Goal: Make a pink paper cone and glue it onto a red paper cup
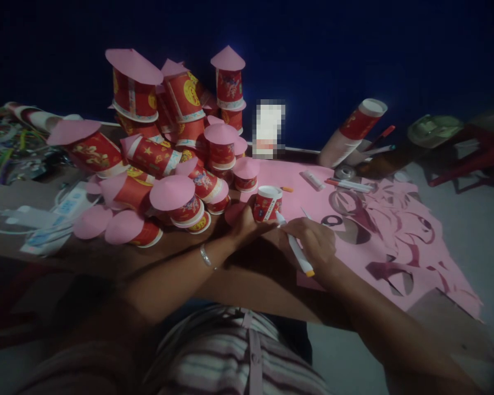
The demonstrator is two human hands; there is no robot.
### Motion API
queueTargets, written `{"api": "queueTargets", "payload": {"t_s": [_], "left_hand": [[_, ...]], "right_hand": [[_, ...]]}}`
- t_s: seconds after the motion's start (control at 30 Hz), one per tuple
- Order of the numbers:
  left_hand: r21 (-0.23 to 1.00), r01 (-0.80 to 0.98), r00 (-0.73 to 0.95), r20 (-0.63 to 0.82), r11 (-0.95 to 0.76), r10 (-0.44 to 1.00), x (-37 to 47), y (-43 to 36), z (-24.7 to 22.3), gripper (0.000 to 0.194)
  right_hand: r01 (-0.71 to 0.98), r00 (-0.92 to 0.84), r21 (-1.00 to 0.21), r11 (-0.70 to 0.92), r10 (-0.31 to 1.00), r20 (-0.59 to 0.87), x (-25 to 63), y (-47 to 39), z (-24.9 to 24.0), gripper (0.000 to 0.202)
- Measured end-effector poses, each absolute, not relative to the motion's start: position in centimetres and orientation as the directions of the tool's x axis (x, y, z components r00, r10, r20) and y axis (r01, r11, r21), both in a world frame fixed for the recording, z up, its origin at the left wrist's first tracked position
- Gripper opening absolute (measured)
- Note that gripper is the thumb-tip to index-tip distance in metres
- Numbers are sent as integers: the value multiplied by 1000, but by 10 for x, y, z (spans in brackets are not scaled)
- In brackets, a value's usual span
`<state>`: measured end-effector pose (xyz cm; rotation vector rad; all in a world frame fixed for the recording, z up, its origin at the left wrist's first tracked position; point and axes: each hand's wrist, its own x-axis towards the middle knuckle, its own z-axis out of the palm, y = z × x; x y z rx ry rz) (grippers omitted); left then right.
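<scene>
My left hand (pixel 247 224), with a silver bracelet at the wrist, grips a small red printed paper cup (pixel 265 205) from its left and lower side. The cup stands upright with its white rim on top. Held in my right hand (pixel 319 240) is a white marker (pixel 298 254) with an orange end pointing down toward me. The marker's other end is close to the cup's lower right side; whether it touches cannot be made out. Near my left hand rises a pile of red paper cups with pink cone roofs (pixel 172 193), some stacked and others lying over.
Pink paper (pixel 288 173) and many cut scraps (pixel 411 230) spread to the right. A slanted stack of paper cups (pixel 360 123), a tape roll (pixel 344 173), pens (pixel 349 185) and a glue stick (pixel 313 180) lie behind. A white power strip (pixel 60 216) with cables is at left.
</scene>
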<state>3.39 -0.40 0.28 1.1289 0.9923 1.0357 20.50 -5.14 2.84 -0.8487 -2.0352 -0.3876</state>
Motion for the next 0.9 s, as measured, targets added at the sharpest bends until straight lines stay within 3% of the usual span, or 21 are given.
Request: {"api": "queueTargets", "payload": {"t_s": [0.17,0.6,0.9], "left_hand": [[978,-187,237,-45,91,971,35,-3,1,55],[985,-142,276,-59,102,959,37,-3,2,50],[988,-133,238,-46,80,970,34,0,-5,65]], "right_hand": [[694,-393,-56,718,444,805,204,-50,30,21],[692,-407,-45,720,441,800,204,-48,35,20],[679,-434,-66,731,473,767,203,-51,31,18]]}}
